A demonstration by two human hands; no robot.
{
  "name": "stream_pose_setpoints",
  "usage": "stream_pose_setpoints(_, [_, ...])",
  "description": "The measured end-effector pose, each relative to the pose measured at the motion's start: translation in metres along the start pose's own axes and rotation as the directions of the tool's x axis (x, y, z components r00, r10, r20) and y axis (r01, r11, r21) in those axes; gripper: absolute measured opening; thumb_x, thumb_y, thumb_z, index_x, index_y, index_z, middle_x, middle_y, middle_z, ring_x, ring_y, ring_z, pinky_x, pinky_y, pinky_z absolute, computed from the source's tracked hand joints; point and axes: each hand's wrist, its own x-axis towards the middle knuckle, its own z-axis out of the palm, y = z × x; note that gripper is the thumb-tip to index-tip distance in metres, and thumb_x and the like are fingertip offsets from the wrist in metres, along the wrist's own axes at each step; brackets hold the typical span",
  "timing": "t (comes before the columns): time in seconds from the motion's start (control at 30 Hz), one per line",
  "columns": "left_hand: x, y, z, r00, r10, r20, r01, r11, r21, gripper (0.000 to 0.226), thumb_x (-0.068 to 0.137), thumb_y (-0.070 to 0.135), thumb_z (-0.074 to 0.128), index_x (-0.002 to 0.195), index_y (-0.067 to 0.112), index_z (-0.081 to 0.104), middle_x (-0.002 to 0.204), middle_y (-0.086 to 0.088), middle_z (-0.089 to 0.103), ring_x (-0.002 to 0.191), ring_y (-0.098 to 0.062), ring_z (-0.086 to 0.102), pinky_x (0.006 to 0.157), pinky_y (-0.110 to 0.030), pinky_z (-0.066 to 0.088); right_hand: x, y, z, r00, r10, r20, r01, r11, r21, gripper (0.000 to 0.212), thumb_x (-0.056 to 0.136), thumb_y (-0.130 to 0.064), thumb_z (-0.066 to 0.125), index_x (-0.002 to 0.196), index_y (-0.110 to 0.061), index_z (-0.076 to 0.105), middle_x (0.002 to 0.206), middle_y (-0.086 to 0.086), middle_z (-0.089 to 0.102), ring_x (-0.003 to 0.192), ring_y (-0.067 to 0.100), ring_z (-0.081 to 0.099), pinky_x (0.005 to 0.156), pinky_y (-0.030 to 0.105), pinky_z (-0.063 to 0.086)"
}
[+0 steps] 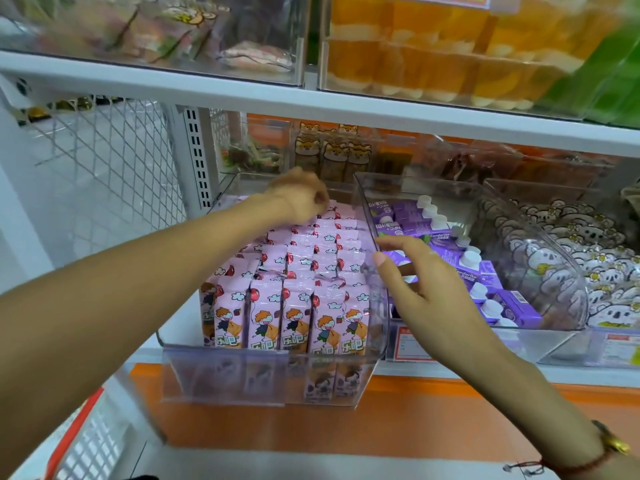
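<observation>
a clear bin (225, 372) of upright pink snack packets (298, 271) is set on the shelf (450, 410) straight ahead, its long axis running away from the body. the left hand (299, 199) is stretched to the back row, fingers curled onto packet tops, though a grip cannot be told. the right hand (426, 289) is held open, empty, beside the bin's right wall.

The left hand's (301, 199) fingertips are hidden behind its knuckles at the far end of the pink packs (311, 271); whether they pinch one I can't tell. The top-shelf bins (173, 32) are blurred. The right hand (426, 289) covers part of a price tag (407, 344), print unreadable. The koala packs (588, 258) run off the right edge.
</observation>
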Motion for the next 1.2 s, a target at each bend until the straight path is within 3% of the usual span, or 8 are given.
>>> stream_pose_setpoints(0.1, [-0.002, 0.001, -0.001, 0.994, -0.041, 0.105, 0.041, 0.999, 0.000, 0.029, 0.096, 0.033, 0.053, 0.110, 0.014, 0.069, 0.118, -0.007, 0.065, 0.108, -0.023, 0.055, 0.094, -0.041, 0.048, -0.003, -0.003, -0.002, 0.998, -0.063, -0.028, 0.060, 0.994, -0.088, 0.042, 0.087, -0.056, 0.034, 0.118, -0.035, 0.053, 0.095, -0.016, 0.057, 0.080, 0.002, 0.058, 0.071, 0.040, 0.052])
stream_pose_setpoints(0.3, [-0.002, 0.012, -0.006, 0.990, -0.142, 0.014, 0.141, 0.950, -0.279, 0.013, 0.096, 0.014, 0.053, 0.098, 0.013, 0.066, 0.115, -0.007, 0.065, 0.101, -0.022, 0.061, 0.089, -0.034, 0.052, -0.005, -0.003, -0.002, 0.997, -0.082, -0.014, 0.079, 0.989, -0.121, 0.042, 0.089, -0.054, 0.033, 0.121, -0.033, 0.051, 0.098, -0.012, 0.056, 0.082, 0.003, 0.058, 0.070, 0.039, 0.052])
stream_pose_setpoints(0.47, [-0.017, 0.022, -0.023, 0.901, -0.413, -0.132, 0.123, 0.535, -0.836, 0.018, 0.098, 0.004, 0.040, 0.088, 0.010, 0.053, 0.108, -0.019, 0.058, 0.096, -0.029, 0.059, 0.085, -0.042, 0.054, -0.004, -0.005, -0.002, 0.996, -0.088, -0.013, 0.085, 0.987, -0.134, 0.038, 0.091, -0.051, 0.036, 0.120, -0.032, 0.051, 0.097, -0.014, 0.053, 0.079, 0.002, 0.059, 0.067, 0.037, 0.051])
stream_pose_setpoints(0.63, [-0.065, 0.033, -0.032, 0.716, -0.683, -0.142, -0.053, 0.150, -0.987, 0.011, 0.100, 0.009, 0.044, 0.107, 0.009, 0.053, 0.109, -0.006, 0.061, 0.107, -0.021, 0.059, 0.097, -0.037, 0.050, -0.003, -0.010, -0.006, 0.995, -0.093, -0.031, 0.086, 0.980, -0.179, 0.034, 0.093, -0.045, 0.041, 0.119, -0.029, 0.057, 0.096, -0.015, 0.053, 0.077, 0.008, 0.059, 0.070, 0.035, 0.049])
stream_pose_setpoints(0.77, [-0.121, 0.046, -0.044, 0.696, -0.666, -0.269, -0.187, 0.194, -0.963, 0.009, 0.099, 0.017, 0.049, 0.105, 0.013, 0.054, 0.105, -0.007, 0.063, 0.105, -0.021, 0.063, 0.091, -0.032, 0.054, -0.003, -0.024, -0.009, 0.978, -0.168, -0.120, 0.154, 0.981, -0.119, 0.042, 0.093, -0.047, 0.040, 0.122, -0.024, 0.060, 0.121, -0.010, 0.057, 0.112, 0.013, 0.053, 0.088, 0.029, 0.042])
stream_pose_setpoints(0.9, [-0.170, 0.060, -0.047, 0.778, -0.523, -0.348, -0.244, 0.259, -0.935, 0.010, 0.096, 0.027, 0.055, 0.096, 0.021, 0.062, 0.095, 0.002, 0.069, 0.094, -0.010, 0.067, 0.078, -0.025, 0.057, -0.010, -0.047, -0.002, 0.982, -0.189, -0.004, 0.189, 0.976, 0.105, 0.063, 0.083, -0.064, 0.040, 0.140, -0.037, 0.037, 0.138, -0.019, 0.040, 0.128, -0.003, 0.034, 0.095, 0.012, 0.027])
stream_pose_setpoints(1.07, [-0.193, 0.064, -0.040, 0.874, -0.422, -0.241, -0.199, 0.143, -0.970, 0.019, 0.095, 0.027, 0.054, 0.107, 0.018, 0.065, 0.087, 0.011, 0.072, 0.084, 0.000, 0.069, 0.066, -0.017, 0.055, -0.015, -0.063, 0.007, 0.972, -0.223, 0.073, 0.192, 0.935, 0.297, 0.032, 0.094, -0.039, 0.053, 0.125, -0.033, 0.055, 0.108, -0.019, 0.063, 0.098, -0.003, 0.060, 0.083, 0.024, 0.051])
stream_pose_setpoints(1.2, [-0.195, 0.055, -0.031, 0.903, -0.361, -0.232, -0.173, 0.189, -0.967, 0.020, 0.097, 0.028, 0.048, 0.110, 0.028, 0.062, 0.111, 0.017, 0.068, 0.104, 0.001, 0.064, 0.079, -0.022, 0.057, -0.010, -0.061, 0.009, 0.977, 0.083, 0.199, -0.196, 0.722, 0.664, 0.016, 0.092, -0.026, 0.057, 0.106, -0.020, 0.062, 0.081, -0.011, 0.067, 0.082, 0.006, 0.066, 0.075, 0.022, 0.054])
